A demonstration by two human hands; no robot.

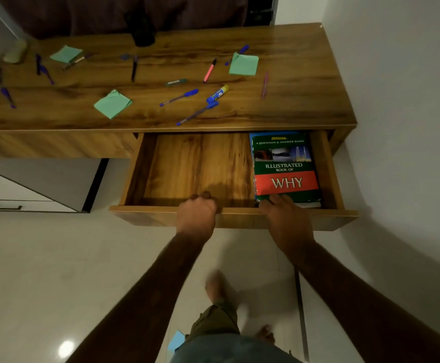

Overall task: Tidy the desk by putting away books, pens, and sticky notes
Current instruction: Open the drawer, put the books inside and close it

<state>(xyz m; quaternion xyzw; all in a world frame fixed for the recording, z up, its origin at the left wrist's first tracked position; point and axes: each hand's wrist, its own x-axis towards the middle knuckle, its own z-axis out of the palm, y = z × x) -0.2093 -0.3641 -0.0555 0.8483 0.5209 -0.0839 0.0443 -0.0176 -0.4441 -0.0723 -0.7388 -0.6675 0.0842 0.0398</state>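
Both hands sit at the open drawer (140, 174): my left hand (197, 213) curls shut over its front edge, my right hand (286, 218) rests flat-fingered on the book (285, 166) lying at its right end. Books look done; pens (179, 97) and sticky notes (112, 103) lie scattered on the desk (305, 100).

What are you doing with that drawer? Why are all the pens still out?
A person is tidying a wooden desk. The drawer is pulled open; the left hand grips its front edge, and the right hand rests on a book lying at the right side inside it. The pens, like the blue one and the pink one, a glue stick and three green sticky note pads are still scattered on the desktop, not yet put away.
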